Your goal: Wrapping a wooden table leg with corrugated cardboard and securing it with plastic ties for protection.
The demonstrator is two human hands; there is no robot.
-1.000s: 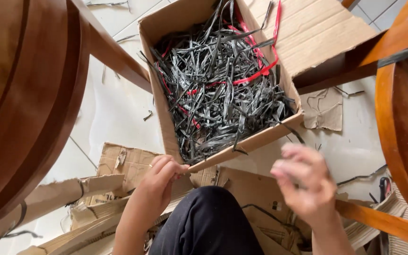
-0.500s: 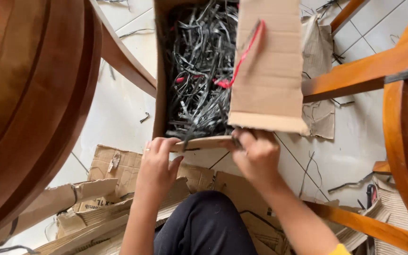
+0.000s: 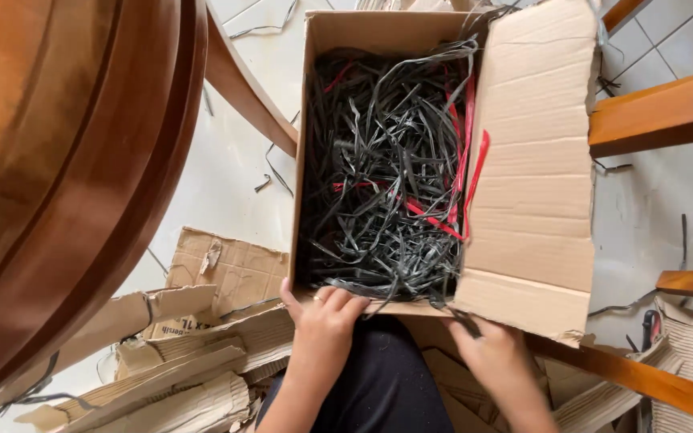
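- Seen from above: open cardboard box (image 3: 387, 32) on a pale tiled floor (image 3: 226, 172), packed with a tangle of thin black plastic strips (image 3: 378, 176) and a few red strips (image 3: 459, 172) toward its right side
- Left hand (image 3: 324, 321) curled over the near edge of the box by its near left corner, fingers hooked inside the rim and pressed together
- Right hand (image 3: 487, 349) below the near right corner of the box, just under a wide cardboard flap (image 3: 535, 160); a dark strip end against the fingertips, though pinched or only touched cannot be told; fingers loosely bent
- Flap laid outward over the right side of the box, its near edge torn
- Dark-clothed lap (image 3: 378, 385) between the two arms, directly below the near edge
- Flattened cardboard scraps (image 3: 202, 321) piled on the floor to the left of the lap; curved edge of a wooden table (image 3: 82, 160) filling the left; wooden chair rails (image 3: 659, 104) to the right
- Possible trouble: thin near wall buckling or tearing under an uneven pull from the left hand; tangled strips dragging out in a clump and spilling over the near edge; strip edges cutting bare fingers; loose flap dropping back over the strips
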